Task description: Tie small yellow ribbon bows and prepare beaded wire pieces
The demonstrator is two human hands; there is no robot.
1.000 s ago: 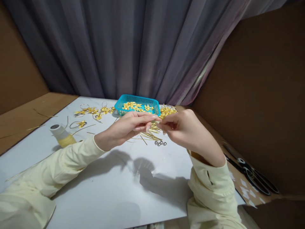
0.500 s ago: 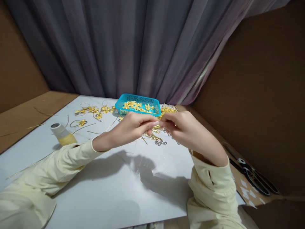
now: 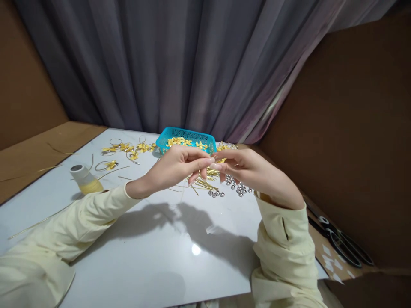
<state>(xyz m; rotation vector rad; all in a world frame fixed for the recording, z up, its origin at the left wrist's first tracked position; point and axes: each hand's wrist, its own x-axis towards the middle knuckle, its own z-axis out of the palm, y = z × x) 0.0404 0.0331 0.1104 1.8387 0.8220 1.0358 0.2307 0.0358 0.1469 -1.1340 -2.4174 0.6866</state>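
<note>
My left hand (image 3: 180, 167) and my right hand (image 3: 247, 167) meet at the fingertips above the white board (image 3: 144, 265). Thumb and fingers of each are pinched together; whatever is between them is too small to make out. Below and behind the fingers lie gold wire stems (image 3: 205, 182), partly hidden by the hands. Small silver beads (image 3: 240, 188) are scattered under my right hand. Just beyond the hands stands a turquoise basket (image 3: 159, 141) with yellow ribbon-like flowers (image 3: 180, 141) in it.
Yellow flowers with wire loops (image 3: 128, 148) lie at the back left, near a spool of yellow thread (image 3: 88, 182). Black-handled scissors (image 3: 343, 246) and white paper scraps (image 3: 332, 261) rest on the brown surface at right. A grey curtain (image 3: 167, 64) hangs behind.
My right hand's fingers have straightened somewhat and its wrist has risen slightly. More silver beads show beneath it. Both hands still meet at the fingertips.
</note>
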